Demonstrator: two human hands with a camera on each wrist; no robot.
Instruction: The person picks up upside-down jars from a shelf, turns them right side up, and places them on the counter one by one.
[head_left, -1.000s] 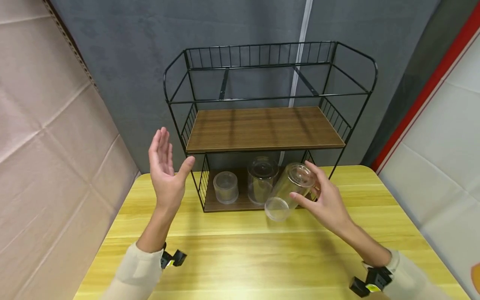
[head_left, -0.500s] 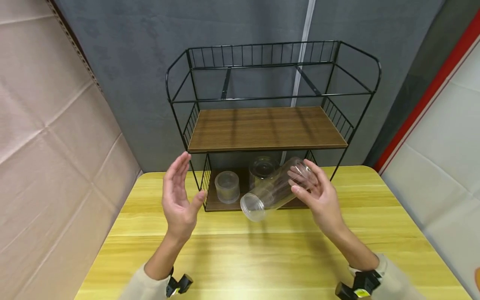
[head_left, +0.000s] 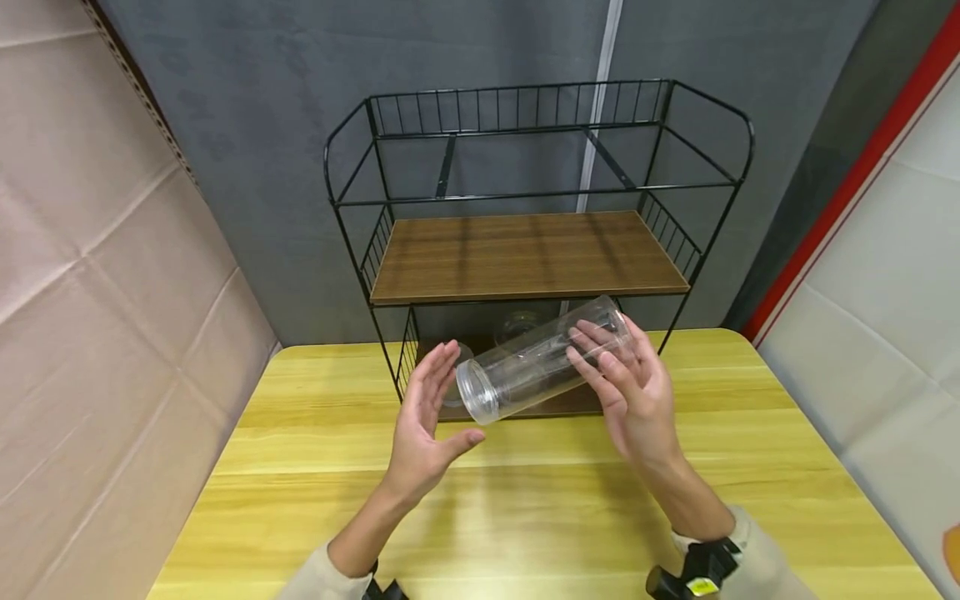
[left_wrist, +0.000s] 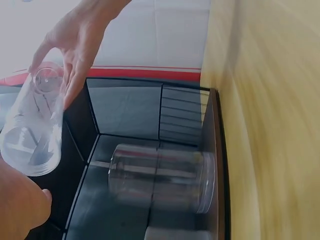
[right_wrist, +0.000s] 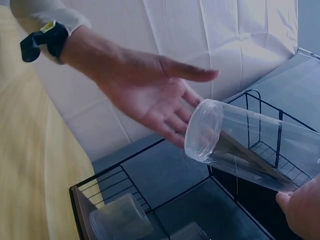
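Observation:
A tall clear plastic jar (head_left: 536, 362) leans on a slant in front of the rack's lower shelf, its ridged mouth low and to the left. My right hand (head_left: 637, 392) holds it near its base, fingers and thumb around the wall. Right at the jar's mouth is my left hand (head_left: 423, 437), palm toward it, fingers extended and thumb apart. In the right wrist view, the left fingertips (right_wrist: 172, 122) overlap the rim. On the lower shelf stand a wide clear jar (left_wrist: 160, 175) and a short frosted jar (right_wrist: 122, 220), both largely hidden behind the held jar and left hand in the head view.
A black wire rack (head_left: 352, 242) stands at the back of the wooden table (head_left: 300, 450). Its brown middle shelf (head_left: 532, 254) juts above the jars, and its top level is an open frame. Pale cloth walls (head_left: 127, 275) flank the table, with grey cloth (head_left: 247, 125) behind.
The right hand has lifted the jar up and left, tipping it from near upright to a steep slant. My left hand has moved right and down to the jar's mouth.

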